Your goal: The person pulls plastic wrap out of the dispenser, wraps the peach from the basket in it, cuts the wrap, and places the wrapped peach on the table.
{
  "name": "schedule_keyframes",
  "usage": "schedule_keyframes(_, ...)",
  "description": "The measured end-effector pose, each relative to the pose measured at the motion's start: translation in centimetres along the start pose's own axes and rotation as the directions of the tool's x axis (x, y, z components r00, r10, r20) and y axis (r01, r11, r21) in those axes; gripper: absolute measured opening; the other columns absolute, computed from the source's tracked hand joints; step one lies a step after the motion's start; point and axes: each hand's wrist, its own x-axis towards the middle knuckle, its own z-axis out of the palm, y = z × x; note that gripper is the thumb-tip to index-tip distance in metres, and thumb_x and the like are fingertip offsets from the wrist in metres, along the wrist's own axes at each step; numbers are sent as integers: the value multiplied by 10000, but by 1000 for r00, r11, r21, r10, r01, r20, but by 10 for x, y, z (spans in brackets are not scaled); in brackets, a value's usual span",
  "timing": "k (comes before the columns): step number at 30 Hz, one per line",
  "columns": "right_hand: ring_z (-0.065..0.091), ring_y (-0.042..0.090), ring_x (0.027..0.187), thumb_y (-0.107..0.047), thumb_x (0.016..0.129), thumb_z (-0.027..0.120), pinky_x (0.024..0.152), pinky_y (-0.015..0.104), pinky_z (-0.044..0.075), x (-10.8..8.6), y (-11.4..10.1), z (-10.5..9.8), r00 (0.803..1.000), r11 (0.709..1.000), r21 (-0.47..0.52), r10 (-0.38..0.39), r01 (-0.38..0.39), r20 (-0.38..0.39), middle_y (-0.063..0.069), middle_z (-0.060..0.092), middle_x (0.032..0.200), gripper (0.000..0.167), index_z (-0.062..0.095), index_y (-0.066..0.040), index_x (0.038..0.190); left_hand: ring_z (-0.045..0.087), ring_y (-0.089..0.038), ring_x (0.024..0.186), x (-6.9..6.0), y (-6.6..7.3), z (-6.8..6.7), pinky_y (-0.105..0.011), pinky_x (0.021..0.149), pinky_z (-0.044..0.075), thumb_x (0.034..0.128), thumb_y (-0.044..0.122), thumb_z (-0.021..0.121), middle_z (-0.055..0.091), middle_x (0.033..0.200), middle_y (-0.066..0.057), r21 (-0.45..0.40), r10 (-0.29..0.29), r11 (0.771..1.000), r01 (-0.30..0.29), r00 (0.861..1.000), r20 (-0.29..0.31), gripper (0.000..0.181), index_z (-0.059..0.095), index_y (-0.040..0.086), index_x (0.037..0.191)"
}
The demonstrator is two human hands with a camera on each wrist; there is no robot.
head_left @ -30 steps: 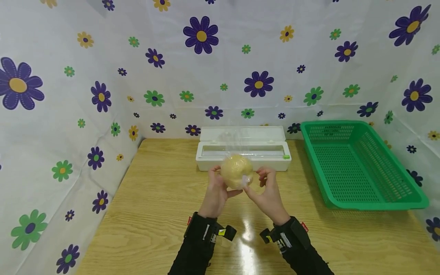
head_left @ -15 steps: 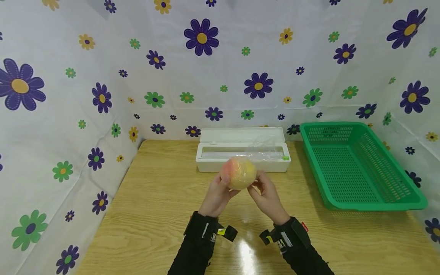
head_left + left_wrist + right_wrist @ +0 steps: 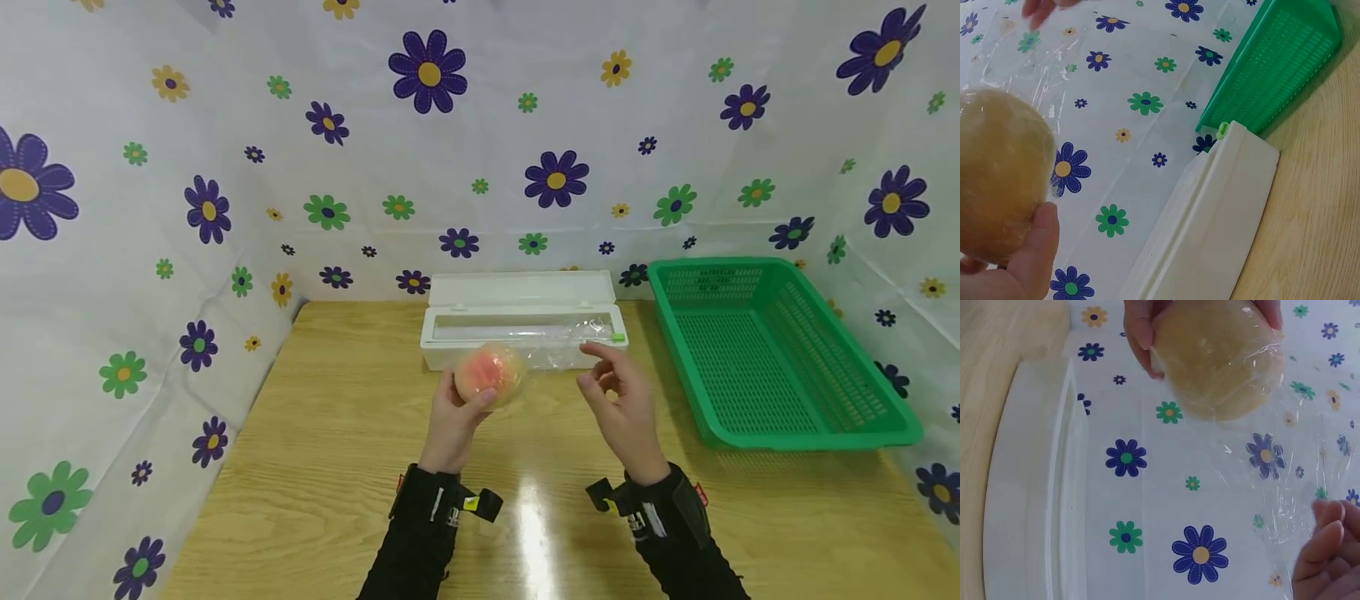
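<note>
In the head view my left hand (image 3: pixel 453 417) grips a pink and yellow peach-like round fruit (image 3: pixel 489 373) wrapped in clear cling film. The thumb lies against its near side, and the left wrist view shows its plain tan side. A loose, wrinkled tail of cling film (image 3: pixel 1272 481) spreads from the fruit towards my right hand (image 3: pixel 626 408). That hand is raised to the right of the fruit, apart from it, with fingers bent and a gap between thumb and index fingertip. Its fingertips are near the film's edge; contact with the film is unclear.
Behind the hands stands a white cling film dispenser (image 3: pixel 450 357), its lid raised and a roll inside. A green plastic basket (image 3: pixel 787 440) sits at the right of the wooden table (image 3: pixel 322 433). A flower-patterned white cloth (image 3: pixel 480 150) hangs around the back and sides.
The fruit has been turned so its pink side shows, and it has shifted left with my left hand. My right hand has come off it and moved right. The film tail now points right.
</note>
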Motion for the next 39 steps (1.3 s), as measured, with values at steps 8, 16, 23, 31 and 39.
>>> schedule_keyframes(8, 475, 92, 628, 8, 839, 569, 552, 204, 380, 2, 13, -2, 961, 957, 98, 266, -273, 80, 83, 578, 749, 66, 606, 62, 833, 479, -205, 980, -1, -2, -12, -281, 750, 448, 769, 37, 602, 426, 1162, -113, 69, 19, 997, -21, 999, 31, 552, 341, 31, 1256)
schedule_keyframes(16, 429, 203, 1053, -21, 835, 588, 808, 360, 390, 3, 20, -7, 934, 928, 112, 350, -356, 76, 163, 433, 1212, 300, 498, 64, 1108, 469, -198, 1008, -3, 5, -17, -290, 784, 435, 741, 18, 594, 404, 1189, -121, 66, 31, 997, -32, 999, 27, 619, 285, 49, 1276)
schedule_keyframes(23, 535, 265, 973, -111, 830, 622, 766, 372, 468, 2, 23, -12, 872, 917, 13, 374, -398, 315, 155, 476, 1207, 490, 443, -62, 1283, 475, -206, 1044, -6, 11, -22, -307, 826, 421, 730, -20, 603, 421, 1202, -145, 86, 35, 995, -41, 997, 70, 627, 258, 60, 1248)
schedule_keyframes(31, 565, 86, 821, 100, 785, 586, 652, 218, 476, -2, 24, -4, 927, 915, 197, 310, -351, 213, 172, 604, 911, 113, 646, 93, 881, 517, -176, 982, -7, 12, -24, -283, 763, 466, 764, -28, 569, 464, 1153, -80, -91, 33, 996, -20, 990, 139, 494, 394, 107, 1206)
schedule_keyframes(39, 584, 151, 766, 57, 800, 595, 659, 247, 485, -6, 30, 13, 916, 881, 271, 334, -387, 223, 133, 614, 884, 100, 632, 106, 879, 571, -152, 895, -7, 9, -17, -264, 733, 481, 786, 88, 634, 539, 1053, -50, -289, 121, 957, -32, 947, 297, 382, 512, 133, 1145)
